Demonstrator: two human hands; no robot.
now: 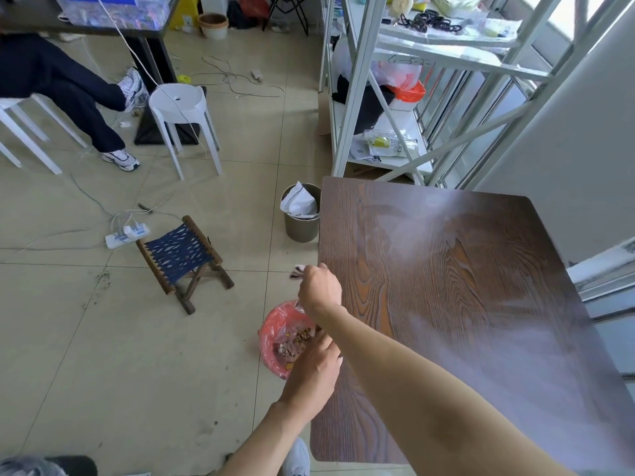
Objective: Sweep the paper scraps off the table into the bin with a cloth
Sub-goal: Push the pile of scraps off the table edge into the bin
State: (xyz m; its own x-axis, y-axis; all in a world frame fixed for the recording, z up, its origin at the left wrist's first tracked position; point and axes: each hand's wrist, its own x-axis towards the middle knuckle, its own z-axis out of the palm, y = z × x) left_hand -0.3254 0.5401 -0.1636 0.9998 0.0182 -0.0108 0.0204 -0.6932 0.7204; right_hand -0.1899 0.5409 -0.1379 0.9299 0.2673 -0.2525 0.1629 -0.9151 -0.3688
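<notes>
A: where's the cloth [298,270] at?
B: bunched in the right hand [320,289], fist closed on it, off the table [446,304] edge. Scraps [295,341] sit in the pink-lined bin [271,334]; left hand [314,367] grips its rim.

Beyond the hands – a folding stool [184,259] with blue webbing, a power strip [126,235], a white plastic stool [182,115] and a metal shelf rack [395,87].
</notes>
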